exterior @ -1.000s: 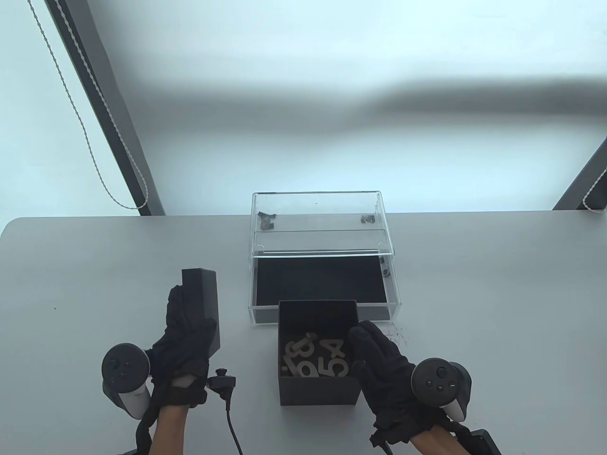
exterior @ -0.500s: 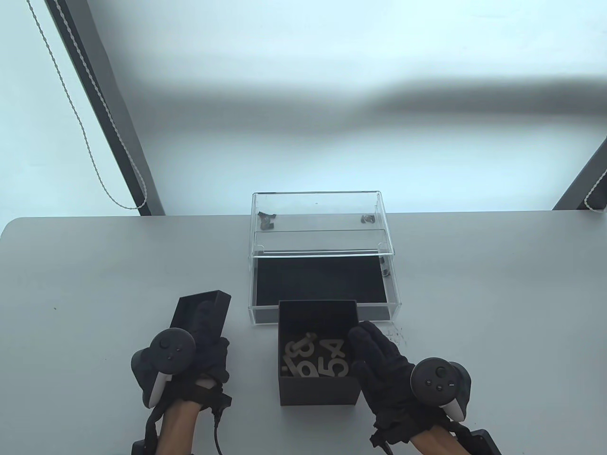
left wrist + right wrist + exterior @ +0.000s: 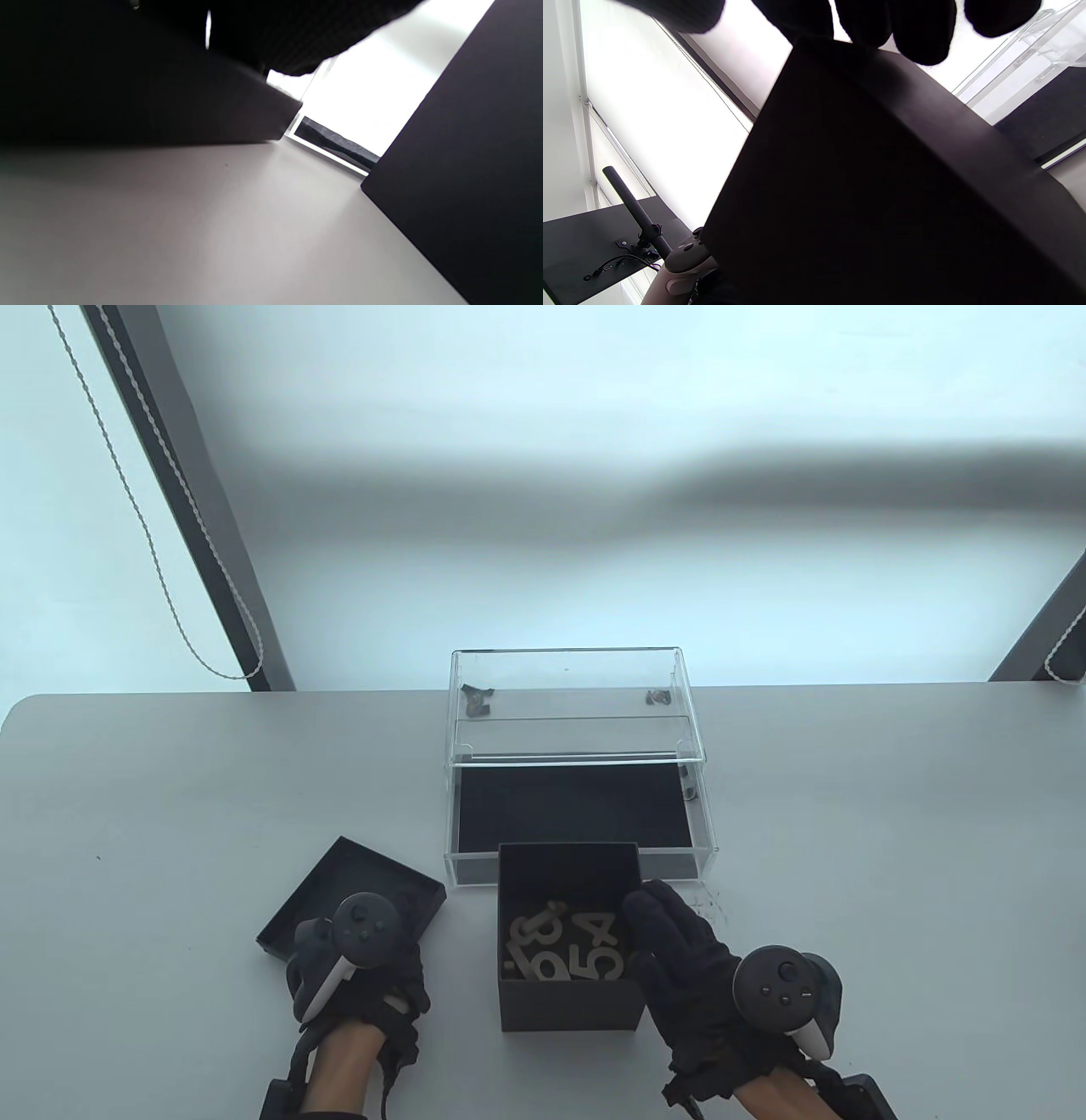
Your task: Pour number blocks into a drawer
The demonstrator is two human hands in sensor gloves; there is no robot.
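Our right hand (image 3: 679, 959) grips the open black box (image 3: 567, 984) of number blocks (image 3: 564, 946) before the pulled-out drawer (image 3: 573, 814); our left hand (image 3: 361, 976) holds the lid (image 3: 339, 882) against the table (image 3: 848, 857).

We see our left hand (image 3: 361, 976) low at the near edge, palm down, black sensor glove on, its tracker riding on the back; how its fingers lie we cannot tell. Our right hand (image 3: 687, 959) reaches forward, forearm bare behind the glove, gloved fingers (image 3: 916, 29) curled forward and downward.
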